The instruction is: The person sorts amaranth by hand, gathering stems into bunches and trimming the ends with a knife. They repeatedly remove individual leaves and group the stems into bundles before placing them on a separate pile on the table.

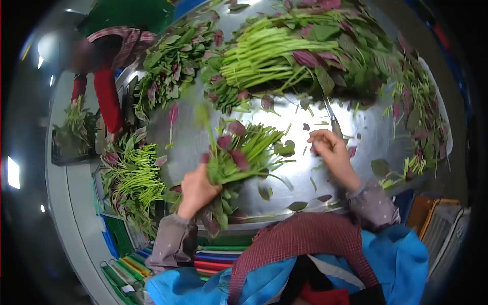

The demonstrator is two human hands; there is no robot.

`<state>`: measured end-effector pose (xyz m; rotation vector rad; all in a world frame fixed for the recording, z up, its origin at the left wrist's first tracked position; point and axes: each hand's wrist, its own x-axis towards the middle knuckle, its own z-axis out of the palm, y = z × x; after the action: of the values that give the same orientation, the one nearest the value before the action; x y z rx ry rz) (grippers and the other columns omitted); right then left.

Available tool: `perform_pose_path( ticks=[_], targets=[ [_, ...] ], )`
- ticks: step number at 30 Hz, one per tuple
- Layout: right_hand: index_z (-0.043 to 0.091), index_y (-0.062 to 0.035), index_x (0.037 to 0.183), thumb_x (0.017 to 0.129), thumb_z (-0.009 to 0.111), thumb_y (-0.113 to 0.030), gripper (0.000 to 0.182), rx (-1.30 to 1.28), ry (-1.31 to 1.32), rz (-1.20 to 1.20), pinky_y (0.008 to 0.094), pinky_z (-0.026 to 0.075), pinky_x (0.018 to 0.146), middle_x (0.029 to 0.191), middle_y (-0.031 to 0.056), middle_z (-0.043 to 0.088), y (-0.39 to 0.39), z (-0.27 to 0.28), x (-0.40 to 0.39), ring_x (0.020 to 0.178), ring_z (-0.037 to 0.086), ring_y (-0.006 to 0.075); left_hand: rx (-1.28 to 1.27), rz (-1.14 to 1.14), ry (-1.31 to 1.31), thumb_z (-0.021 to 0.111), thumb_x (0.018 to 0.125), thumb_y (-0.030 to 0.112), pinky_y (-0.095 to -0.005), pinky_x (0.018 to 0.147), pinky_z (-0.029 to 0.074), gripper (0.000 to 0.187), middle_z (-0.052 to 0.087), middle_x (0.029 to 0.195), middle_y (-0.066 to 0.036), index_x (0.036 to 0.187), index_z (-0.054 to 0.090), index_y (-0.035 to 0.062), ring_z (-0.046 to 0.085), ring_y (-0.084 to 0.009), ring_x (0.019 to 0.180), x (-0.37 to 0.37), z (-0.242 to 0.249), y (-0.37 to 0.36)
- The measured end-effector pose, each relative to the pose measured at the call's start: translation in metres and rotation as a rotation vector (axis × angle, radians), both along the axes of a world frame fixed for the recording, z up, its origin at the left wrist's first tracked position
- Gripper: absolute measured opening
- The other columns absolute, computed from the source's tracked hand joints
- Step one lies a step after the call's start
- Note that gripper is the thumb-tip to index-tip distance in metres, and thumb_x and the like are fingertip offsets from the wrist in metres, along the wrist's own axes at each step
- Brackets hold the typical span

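Observation:
My left hand (195,190) is closed around a bunch of green stems with red-purple leaves (239,152), held over the shiny metal table (284,188). The bunch's stems point up and to the right, and leaves hang below my fist. My right hand (330,150) hovers over the table to the right of the bunch, fingers curled; whether a small piece is pinched in them I cannot make out. A long thin metal tool (333,119) lies on the table just above that hand.
A large heap of the same greens (290,56) covers the far side of the table, with scattered leaves at right (417,132). Another person in red sleeves (107,96) handles greens at the far left. More bundles (132,178) lie in a crate at left.

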<state>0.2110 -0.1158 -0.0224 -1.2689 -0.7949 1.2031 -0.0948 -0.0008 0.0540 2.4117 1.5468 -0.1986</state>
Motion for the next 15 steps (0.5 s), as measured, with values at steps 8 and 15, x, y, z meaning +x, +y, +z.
perform_pose_path(
  ticks=[8,15],
  targets=[
    [0.052,0.0001,0.105,0.084,0.052,-0.007,0.022,0.055,0.044,0.016,0.0196,0.044,0.067,0.087,0.0037,0.057,0.011,0.036,-0.007,0.074,0.052,0.0056,-0.022,-0.074,0.004,0.073,0.055,0.020,-0.0428,0.067,0.044,0.081,0.060,0.070,-0.013,0.127,0.037,0.0196,0.059,-0.0321,0.069,0.014,-0.003,-0.004],
    [0.043,0.0054,0.118,0.079,0.062,-0.017,0.049,-0.141,0.003,0.331,0.0214,0.043,0.052,0.070,0.0069,0.061,0.016,0.044,-0.043,0.055,0.052,0.0067,-0.077,-0.063,-0.043,0.075,0.055,0.017,-0.0445,0.078,0.041,0.086,0.059,0.075,-0.014,0.131,0.034,0.0196,0.058,-0.0313,0.077,0.029,0.000,-0.026]
  ],
)
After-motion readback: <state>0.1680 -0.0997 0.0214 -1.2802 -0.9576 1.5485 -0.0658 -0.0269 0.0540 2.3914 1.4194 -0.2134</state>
